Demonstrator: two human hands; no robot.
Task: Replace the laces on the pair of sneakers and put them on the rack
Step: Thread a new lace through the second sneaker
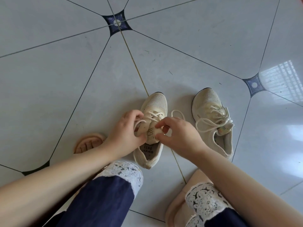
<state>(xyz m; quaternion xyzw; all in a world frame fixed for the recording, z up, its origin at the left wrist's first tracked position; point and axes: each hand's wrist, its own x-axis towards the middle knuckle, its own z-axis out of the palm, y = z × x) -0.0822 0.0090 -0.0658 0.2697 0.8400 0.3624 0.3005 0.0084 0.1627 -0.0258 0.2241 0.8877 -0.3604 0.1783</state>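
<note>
Lacing in hand on near sneaker, we judge; left hand grips lace loop, right hand pinches tongue; next we need slack drawn through.

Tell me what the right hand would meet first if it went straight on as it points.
The tongue of the near sneaker: the right hand points left at it and seems to pinch it. The left hand lies just beyond; depth is unclear.
</note>
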